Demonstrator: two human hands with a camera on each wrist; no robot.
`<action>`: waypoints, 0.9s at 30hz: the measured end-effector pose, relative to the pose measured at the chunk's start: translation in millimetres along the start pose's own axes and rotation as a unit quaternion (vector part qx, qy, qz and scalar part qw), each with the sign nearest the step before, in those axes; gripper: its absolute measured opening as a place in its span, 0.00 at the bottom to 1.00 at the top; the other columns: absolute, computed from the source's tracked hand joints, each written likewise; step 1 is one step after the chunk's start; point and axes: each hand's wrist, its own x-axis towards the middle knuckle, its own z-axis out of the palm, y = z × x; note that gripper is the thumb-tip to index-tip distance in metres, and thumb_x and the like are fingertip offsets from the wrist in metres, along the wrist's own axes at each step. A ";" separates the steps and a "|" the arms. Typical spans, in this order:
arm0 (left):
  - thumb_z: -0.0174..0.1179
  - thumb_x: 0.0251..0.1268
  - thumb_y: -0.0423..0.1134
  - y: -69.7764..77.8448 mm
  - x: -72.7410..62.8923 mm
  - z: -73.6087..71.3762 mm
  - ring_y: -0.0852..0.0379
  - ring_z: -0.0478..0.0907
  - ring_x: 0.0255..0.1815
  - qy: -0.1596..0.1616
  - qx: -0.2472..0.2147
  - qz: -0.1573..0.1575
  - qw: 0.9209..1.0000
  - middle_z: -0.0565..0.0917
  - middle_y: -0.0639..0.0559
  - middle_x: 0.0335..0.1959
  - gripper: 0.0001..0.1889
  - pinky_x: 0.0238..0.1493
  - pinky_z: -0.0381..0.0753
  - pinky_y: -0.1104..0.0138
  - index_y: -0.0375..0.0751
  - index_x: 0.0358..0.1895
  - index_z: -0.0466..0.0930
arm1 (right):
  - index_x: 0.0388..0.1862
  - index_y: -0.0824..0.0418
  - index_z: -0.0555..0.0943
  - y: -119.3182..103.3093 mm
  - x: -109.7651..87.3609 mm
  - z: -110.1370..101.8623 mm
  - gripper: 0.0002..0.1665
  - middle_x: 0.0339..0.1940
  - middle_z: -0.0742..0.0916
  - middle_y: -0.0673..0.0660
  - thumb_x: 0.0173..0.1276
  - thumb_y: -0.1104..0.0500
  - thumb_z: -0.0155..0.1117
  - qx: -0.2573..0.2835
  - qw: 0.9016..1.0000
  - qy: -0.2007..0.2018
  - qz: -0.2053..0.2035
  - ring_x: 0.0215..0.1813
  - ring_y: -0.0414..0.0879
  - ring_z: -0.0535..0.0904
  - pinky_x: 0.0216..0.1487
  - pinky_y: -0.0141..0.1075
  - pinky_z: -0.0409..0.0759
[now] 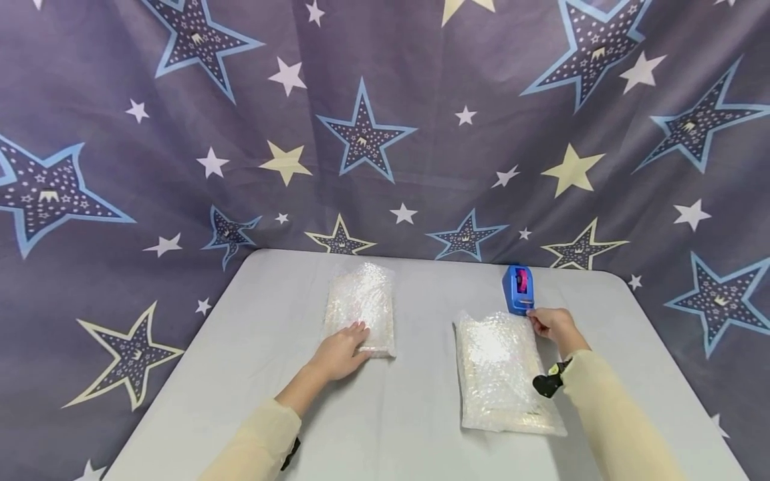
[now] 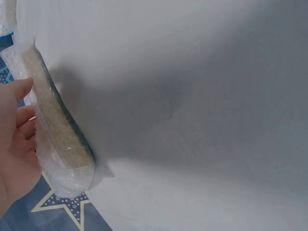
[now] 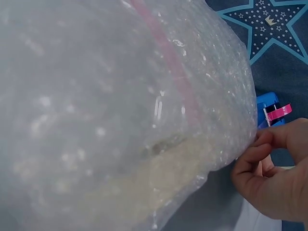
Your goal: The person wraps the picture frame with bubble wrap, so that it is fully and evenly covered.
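Note:
My left hand [image 1: 341,352] lies flat-fingered over the near end of a bubble-wrapped package [image 1: 362,300] on the left of the table. In the left wrist view, the thumb rests against the edge of that flat, clear-wrapped package [image 2: 60,127]. On the right, thumb and index finger of my right hand [image 1: 552,325] pinch the end of the tape at the front of a blue tape dispenser [image 1: 511,288]. A pink roll [image 1: 522,279] sits in the dispenser. A second, larger bubble-wrapped package [image 1: 498,381] lies beside the right hand, partly hiding its fingertips in the right wrist view.
Both packages and the dispenser stand on a white-covered table [image 1: 415,401]. A dark star-patterned curtain [image 1: 421,180] hangs behind its far edge and along both sides. A pink strip [image 3: 166,53] shows on the larger package in the right wrist view.

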 end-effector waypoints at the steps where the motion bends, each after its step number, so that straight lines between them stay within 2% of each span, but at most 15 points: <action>1: 0.58 0.65 0.49 0.1 -0.2 -0.2 0.45 0.70 0.70 0.000 0.003 0.000 1.000 0.74 0.40 0.66 0.27 0.72 0.69 0.53 0.35 0.62 0.74 | 0.18 0.63 0.73 -0.1 -0.2 0.6 0.17 0.14 0.74 0.48 0.69 0.68 0.53 0.002 1.000 -0.001 0.000 0.18 0.34 0.68 0.21 0.22 0.69; 4: 0.57 0.66 0.49 1.8 -0.2 -1.1 0.46 0.71 0.70 -0.007 0.028 0.001 1.000 0.75 0.41 0.66 0.27 0.71 0.70 0.54 0.36 0.63 0.74 | 0.17 0.62 0.73 -0.6 0.5 0.9 0.18 0.13 0.74 0.47 0.69 0.68 0.51 0.010 1.000 -0.014 0.003 0.17 0.33 0.67 0.21 0.20 0.69; 8: 0.55 0.68 0.48 6.7 1.0 -4.1 0.45 0.71 0.69 -0.024 0.080 0.020 0.996 0.75 0.39 0.65 0.26 0.71 0.70 0.55 0.33 0.63 0.73 | 0.16 0.61 0.73 -1.0 2.4 0.4 0.19 0.12 0.75 0.47 0.69 0.68 0.51 0.022 1.000 -0.017 0.009 0.17 0.32 0.67 0.20 0.20 0.68; 11: 0.54 0.70 0.47 10.3 2.5 -6.0 0.44 0.71 0.69 -0.029 0.108 0.033 0.993 0.75 0.37 0.65 0.26 0.71 0.70 0.55 0.31 0.62 0.73 | 0.18 0.62 0.73 0.3 6.1 0.4 0.17 0.13 0.74 0.47 0.68 0.68 0.52 0.019 1.000 0.003 0.007 0.17 0.33 0.67 0.20 0.21 0.68; 14: 0.53 0.70 0.47 11.5 3.2 -5.2 0.45 0.71 0.69 -0.033 0.122 0.030 0.992 0.75 0.39 0.65 0.26 0.71 0.71 0.56 0.32 0.63 0.73 | 0.19 0.63 0.73 2.7 13.2 0.3 0.13 0.12 0.74 0.48 0.66 0.68 0.55 -0.007 0.999 0.036 0.006 0.16 0.34 0.67 0.19 0.23 0.68; 20: 0.53 0.70 0.48 10.0 4.5 -1.1 0.46 0.72 0.69 -0.032 0.119 0.027 0.992 0.75 0.40 0.66 0.26 0.71 0.71 0.57 0.34 0.63 0.73 | 0.20 0.63 0.73 6.7 21.8 1.1 0.11 0.09 0.73 0.48 0.61 0.67 0.60 -0.062 0.993 0.098 -0.001 0.13 0.36 0.66 0.16 0.26 0.67; 24: 0.53 0.70 0.48 9.7 4.9 -1.7 0.45 0.71 0.69 -0.032 0.112 0.027 0.993 0.74 0.40 0.66 0.26 0.71 0.71 0.56 0.33 0.63 0.72 | 0.14 0.60 0.72 5.2 16.2 1.8 0.16 0.06 0.71 0.46 0.61 0.61 0.62 -0.149 0.980 0.132 -0.017 0.12 0.36 0.65 0.16 0.26 0.66; 27: 0.54 0.69 0.47 10.0 4.7 -3.3 0.45 0.71 0.69 -0.031 0.106 0.026 0.994 0.75 0.39 0.66 0.26 0.71 0.71 0.56 0.33 0.63 0.72 | 0.13 0.59 0.73 2.0 10.0 1.6 0.18 0.05 0.71 0.46 0.60 0.57 0.62 -0.238 0.958 0.154 -0.034 0.12 0.38 0.68 0.17 0.27 0.67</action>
